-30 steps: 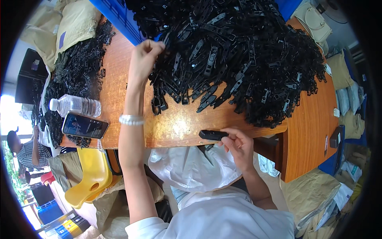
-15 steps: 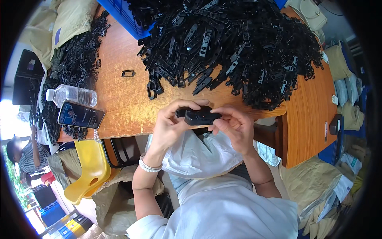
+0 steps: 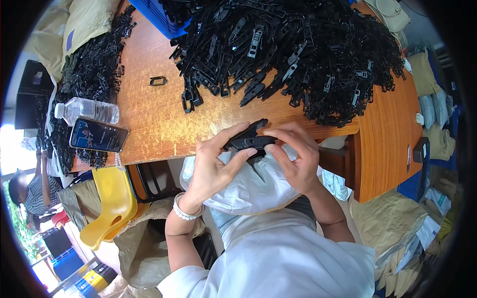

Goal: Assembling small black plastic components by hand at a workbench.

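Note:
Above the table's front edge, two long black plastic parts meet at an angle between my hands. My left hand (image 3: 212,161) is closed round their left ends, its thumb beneath the lower part (image 3: 252,143). The upper part (image 3: 254,129) slants up to the right. My right hand (image 3: 302,160) pinches the lower part's right end between thumb and fingers. Below my hands a white plastic bag (image 3: 243,191) lies over my lap, partly hidden by them. A large heap of similar black parts (image 3: 278,44) spreads over the table beyond.
A single black frame piece (image 3: 158,81) lies on the wooden table (image 3: 144,119). To the left are a water bottle (image 3: 89,111), a phone (image 3: 99,135) and another black heap (image 3: 89,74). A blue crate (image 3: 161,17) stands behind; a yellow chair (image 3: 112,203) is at lower left.
The two black parts, nearly lined up before, now spread into an angle, the upper one tilting upward. My left thumb has come forward beneath the lower part. The view has shifted slightly.

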Demonstrator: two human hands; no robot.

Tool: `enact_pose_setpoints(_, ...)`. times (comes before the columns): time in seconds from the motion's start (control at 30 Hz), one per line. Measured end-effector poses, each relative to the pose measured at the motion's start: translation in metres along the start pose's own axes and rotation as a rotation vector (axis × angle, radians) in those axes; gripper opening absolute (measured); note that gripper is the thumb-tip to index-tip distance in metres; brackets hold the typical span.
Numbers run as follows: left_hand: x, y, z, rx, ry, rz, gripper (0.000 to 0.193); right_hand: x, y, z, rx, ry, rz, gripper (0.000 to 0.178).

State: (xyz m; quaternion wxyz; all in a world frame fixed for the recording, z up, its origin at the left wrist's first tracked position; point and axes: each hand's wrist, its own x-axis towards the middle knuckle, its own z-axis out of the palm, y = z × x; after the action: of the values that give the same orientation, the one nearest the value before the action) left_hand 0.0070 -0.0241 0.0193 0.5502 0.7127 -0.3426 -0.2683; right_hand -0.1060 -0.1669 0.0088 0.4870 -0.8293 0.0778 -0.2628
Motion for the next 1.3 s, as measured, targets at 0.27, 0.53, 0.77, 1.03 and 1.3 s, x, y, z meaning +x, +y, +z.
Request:
enact_pose_setpoints(0.27, -0.009, -0.006, 0.004, 0.057, 0.061, 0.165, 0.035, -0.001, 0.001, 0.009, 0.306, -0.011, 0.191, 0.033)
enact_pose_setpoints(0.53, -0.005, -0.016, 0.006, -0.129, 0.033, 0.088, 0.038, -0.002, 0.005, 0.008, 0.187, 0.021, 0.166, 0.025)
enact_pose_setpoints(0.77, 0.002, -0.025, -0.022, -0.017, -0.175, 0.164, 0.038, -0.009, 0.004, 0.004, 0.249, -0.116, 0.172, 0.029)
enact_pose_setpoints(1.03, 0.066, -0.084, -0.115, 0.797, 0.591, 0.126, 0.025, -0.024, 0.013, 0.002, 0.096, -0.291, 0.111, 0.018)
enact_pose_setpoints(1.3, 0.089, -0.093, -0.148, 1.135, 0.402, 0.17, 0.025, -0.021, 0.032, 0.002, -0.141, -0.071, 0.181, 0.012)
